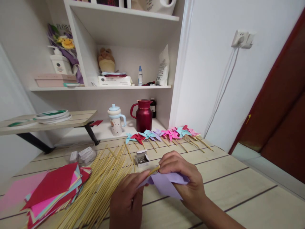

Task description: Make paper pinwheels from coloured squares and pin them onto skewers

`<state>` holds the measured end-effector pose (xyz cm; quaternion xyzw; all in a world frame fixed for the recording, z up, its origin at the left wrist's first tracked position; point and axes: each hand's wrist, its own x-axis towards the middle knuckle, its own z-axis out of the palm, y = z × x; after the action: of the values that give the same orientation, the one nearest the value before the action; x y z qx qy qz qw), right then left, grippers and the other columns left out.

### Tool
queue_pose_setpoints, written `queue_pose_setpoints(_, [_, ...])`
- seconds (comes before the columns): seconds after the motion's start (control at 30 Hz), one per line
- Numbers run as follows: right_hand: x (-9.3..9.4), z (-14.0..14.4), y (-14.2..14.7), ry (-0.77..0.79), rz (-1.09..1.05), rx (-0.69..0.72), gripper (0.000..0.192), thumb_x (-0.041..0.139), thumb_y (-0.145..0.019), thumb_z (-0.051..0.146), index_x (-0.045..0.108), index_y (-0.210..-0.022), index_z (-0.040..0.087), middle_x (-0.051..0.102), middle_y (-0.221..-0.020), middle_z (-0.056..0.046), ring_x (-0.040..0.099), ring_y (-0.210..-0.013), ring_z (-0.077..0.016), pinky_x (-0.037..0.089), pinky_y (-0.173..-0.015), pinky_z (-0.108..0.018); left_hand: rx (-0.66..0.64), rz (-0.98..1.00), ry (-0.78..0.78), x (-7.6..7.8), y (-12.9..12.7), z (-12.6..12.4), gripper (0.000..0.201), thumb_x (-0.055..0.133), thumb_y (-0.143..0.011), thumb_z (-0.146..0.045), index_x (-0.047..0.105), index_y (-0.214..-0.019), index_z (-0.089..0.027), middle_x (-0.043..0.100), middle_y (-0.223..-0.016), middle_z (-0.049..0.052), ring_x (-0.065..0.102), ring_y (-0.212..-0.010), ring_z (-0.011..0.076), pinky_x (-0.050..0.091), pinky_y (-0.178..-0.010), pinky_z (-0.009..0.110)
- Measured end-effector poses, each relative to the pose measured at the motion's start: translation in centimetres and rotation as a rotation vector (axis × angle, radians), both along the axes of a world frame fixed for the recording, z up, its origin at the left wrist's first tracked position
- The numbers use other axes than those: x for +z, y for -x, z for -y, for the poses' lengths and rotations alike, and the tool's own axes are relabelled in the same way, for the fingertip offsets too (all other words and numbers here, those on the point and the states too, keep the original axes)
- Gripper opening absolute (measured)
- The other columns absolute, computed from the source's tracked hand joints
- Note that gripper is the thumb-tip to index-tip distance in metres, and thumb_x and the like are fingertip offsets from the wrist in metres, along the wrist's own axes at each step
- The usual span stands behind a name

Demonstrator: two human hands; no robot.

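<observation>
Near the table's [238, 190] front edge, both hands grip a folded lilac paper pinwheel [166, 186]: the right hand [183, 178] pinches its folds flat while the left hand [126, 200] steadies a bamboo stick [153, 171] against it.

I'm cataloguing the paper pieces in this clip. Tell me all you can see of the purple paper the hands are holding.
The purple paper is pale lilac, thin, matte craft paper, folded into pointed flaps like a part-made pinwheel. It is held just above the wooden table. The right hand grips its top and right side; the left hand pinches its left edge. A wooden stick pokes out at its upper left.
</observation>
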<state>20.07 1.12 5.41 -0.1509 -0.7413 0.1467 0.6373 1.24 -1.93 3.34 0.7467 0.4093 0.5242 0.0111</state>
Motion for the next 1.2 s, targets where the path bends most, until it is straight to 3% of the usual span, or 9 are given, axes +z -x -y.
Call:
queue_pose_setpoints(0.83, [0.2,0.1,0.0,0.005,0.026,-0.048,0.010,0.063,-0.090,0.020,0.071,-0.094,0.023,0.072,-0.078,-0.006,0.065,-0.076,-0.0215,0.053,-0.076,-0.042,0.019,-0.054,-0.058,0.3,0.0,0.0,0.029,0.053,-0.088,-0.014,0.072,-0.108,-0.024,0.078,-0.098,0.000,0.073,-0.087,0.0142,0.059,-0.076,0.022])
queue_pose_setpoints(0.97, [0.1,0.1,0.0,0.012,0.019,-0.038,0.008,0.064,-0.089,0.021,0.071,-0.094,0.023,0.071,-0.078,-0.005,0.065,-0.076,-0.0218,0.053,-0.074,-0.041,0.016,-0.114,-0.135,0.2,0.2,-0.1,0.029,0.053,-0.089,-0.013,0.069,-0.111,-0.023,0.077,-0.099,0.001,0.072,-0.088,0.0133,0.057,-0.078,0.021])
queue_pose_setpoints(1.2, [-0.1,0.2,-0.1,0.039,0.022,-0.034,0.007,0.067,-0.087,0.021,0.070,-0.093,0.023,0.070,-0.079,-0.005,0.064,-0.077,-0.0217,0.053,-0.075,-0.042,0.094,-0.345,-0.398,0.2,1.1,-0.2,0.034,0.052,-0.090,-0.009,0.063,-0.122,-0.015,0.076,-0.100,0.007,0.070,-0.088,0.0149,0.054,-0.080,0.023])
